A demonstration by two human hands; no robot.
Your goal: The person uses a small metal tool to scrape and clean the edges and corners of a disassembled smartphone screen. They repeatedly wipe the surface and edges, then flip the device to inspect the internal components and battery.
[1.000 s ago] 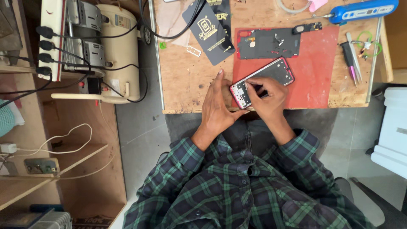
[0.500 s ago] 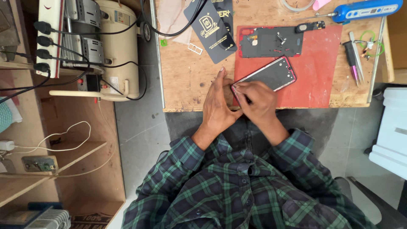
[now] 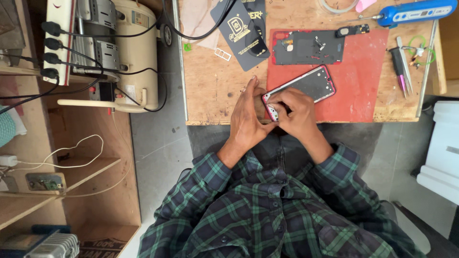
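Now both hands close in on the phone's point(image 3: 306, 86) near end at the red mat's point(image 3: 363, 81) edge: left hand point(image 3: 247, 114) cupping it, right hand point(image 3: 295, 111) pinching down, its black tool no longer visible.

Person wore a plaid flannel shirt point(image 3: 272, 215), dark navy with green checks and thin lighter lines running through it. Buttoned down the front with small dark buttons, collar folded open at the neck. Long sleeves ended partway up the forearms, cuffs loose. Both hands, left point(image 3: 248, 114) and right point(image 3: 297, 113), were bare, no gloves.
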